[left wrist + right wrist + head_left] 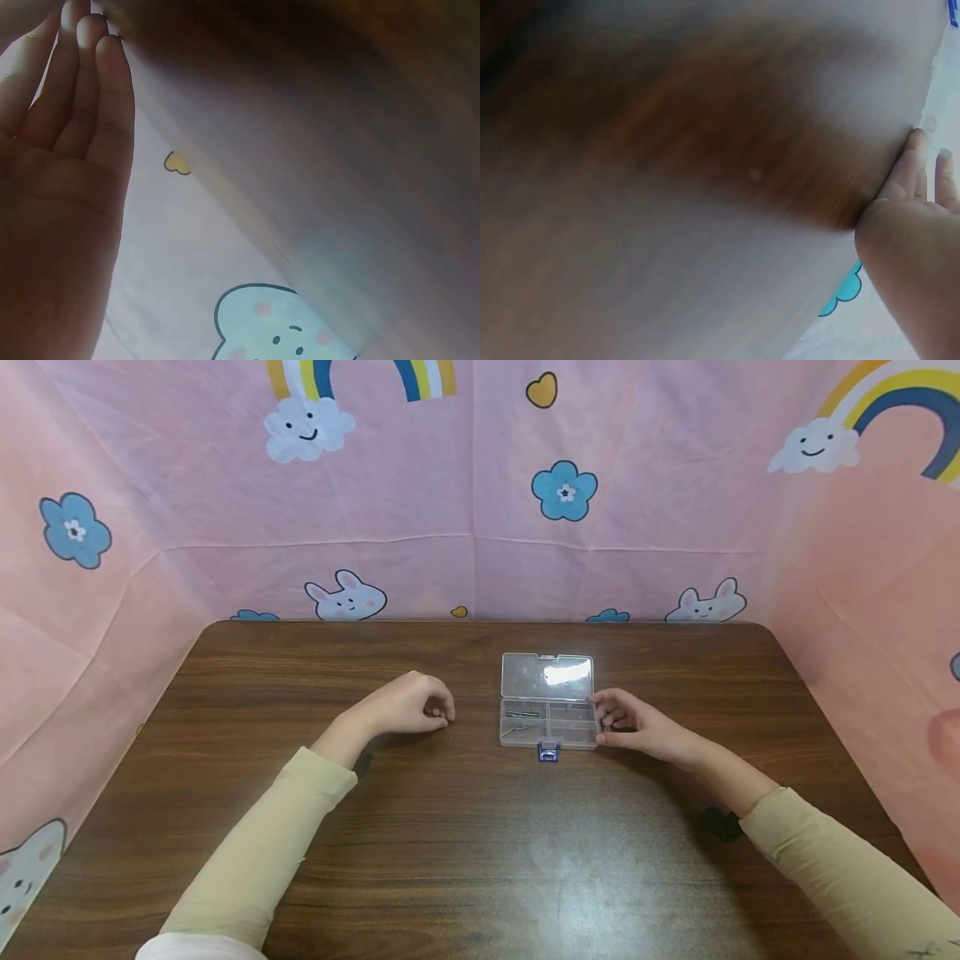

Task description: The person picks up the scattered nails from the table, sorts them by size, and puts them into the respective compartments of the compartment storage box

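Observation:
A clear plastic compartment box (574, 746) lies on the wooden table with its lid (525, 675) raised at the back. Thin metal pieces (523, 714) lie in its left compartments; they are too small to identify. A blue latch (548, 752) sticks out at the front. At the box's right side, my right hand (637, 724) touches the edge with thumb and fingertips spread along it. To the left of the box and apart from it, my left hand (412, 703) rests near the tabletop with loosely bent fingers, nothing visible in them. The left wrist view shows the left palm and fingers (112, 112).
The brown table (450, 852) has rounded far corners. Pink cloth (420, 485) printed with rainbows, flowers and rabbits hangs behind it and on both sides. Dark objects at the wrists (722, 823) show beside the sleeves.

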`<state>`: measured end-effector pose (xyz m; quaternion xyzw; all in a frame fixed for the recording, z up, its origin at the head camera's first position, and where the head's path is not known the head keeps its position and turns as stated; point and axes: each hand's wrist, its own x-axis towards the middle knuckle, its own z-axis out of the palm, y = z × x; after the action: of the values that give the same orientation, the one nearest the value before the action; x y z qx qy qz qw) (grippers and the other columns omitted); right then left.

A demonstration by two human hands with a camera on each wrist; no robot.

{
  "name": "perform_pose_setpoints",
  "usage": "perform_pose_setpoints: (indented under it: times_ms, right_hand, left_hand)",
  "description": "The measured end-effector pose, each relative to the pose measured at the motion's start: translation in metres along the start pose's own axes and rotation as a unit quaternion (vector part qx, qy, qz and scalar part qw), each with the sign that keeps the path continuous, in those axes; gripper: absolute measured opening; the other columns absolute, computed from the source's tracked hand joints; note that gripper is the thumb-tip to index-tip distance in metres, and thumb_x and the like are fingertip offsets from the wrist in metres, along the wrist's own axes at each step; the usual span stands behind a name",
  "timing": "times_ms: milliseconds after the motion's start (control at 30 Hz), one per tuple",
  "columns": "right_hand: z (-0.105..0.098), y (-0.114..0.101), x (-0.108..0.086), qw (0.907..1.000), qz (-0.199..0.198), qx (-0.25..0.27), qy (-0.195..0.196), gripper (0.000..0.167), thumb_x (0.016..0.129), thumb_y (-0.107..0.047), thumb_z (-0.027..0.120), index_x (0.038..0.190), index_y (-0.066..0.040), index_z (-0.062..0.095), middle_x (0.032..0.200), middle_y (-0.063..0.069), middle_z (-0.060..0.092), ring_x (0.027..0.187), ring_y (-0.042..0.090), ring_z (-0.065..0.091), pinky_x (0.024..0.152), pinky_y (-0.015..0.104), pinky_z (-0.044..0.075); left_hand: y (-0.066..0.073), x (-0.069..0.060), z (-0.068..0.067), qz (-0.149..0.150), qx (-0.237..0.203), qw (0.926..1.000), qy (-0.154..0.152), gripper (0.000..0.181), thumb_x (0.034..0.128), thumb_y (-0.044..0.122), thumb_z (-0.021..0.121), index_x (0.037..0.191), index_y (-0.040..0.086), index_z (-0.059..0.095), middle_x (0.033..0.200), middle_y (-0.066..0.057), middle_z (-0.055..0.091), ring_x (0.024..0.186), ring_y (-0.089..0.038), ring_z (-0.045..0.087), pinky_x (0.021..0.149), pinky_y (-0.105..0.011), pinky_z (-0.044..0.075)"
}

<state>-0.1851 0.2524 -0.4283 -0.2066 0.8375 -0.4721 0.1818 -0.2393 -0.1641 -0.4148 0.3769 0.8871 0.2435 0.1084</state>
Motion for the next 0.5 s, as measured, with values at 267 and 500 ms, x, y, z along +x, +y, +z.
perform_pose_setpoints:
  times_ms: [267,500]
  right_hand:
    - [0.0013,0.0001,-0.0002,1.0000,0.000,0.003,0.000,0.055,0.101,-0.006,0.070,0.150,0.001,0.046,0.128,0.019,0.056,0.115,0.024,0.054,0.099,0.018,0.047]
    - [0.0002,-0.0025,-0.0007,1.0000,0.005,0.002,0.000,0.055,0.101,-0.004,0.070,0.150,0.001,0.046,0.128,0.019,0.056,0.117,0.029,0.054,0.102,0.022,0.048]
  left_hand:
    - [-0.0014,-0.0057,0.0003,-0.008,-0.011,0.9999,-0.009,0.011,0.0914,0.005,0.078,0.088,0.016,0.077,0.090,0.003,0.075,0.078,-0.008,0.062,0.075,-0.028,0.055]
    - [-0.0019,-0.0040,0.0013,-0.027,-0.013,0.9993,-0.022,0.015,0.0923,0.004,0.075,0.085,0.017,0.077,0.084,0.005,0.072,0.074,-0.009,0.057,0.071,-0.027,0.050]
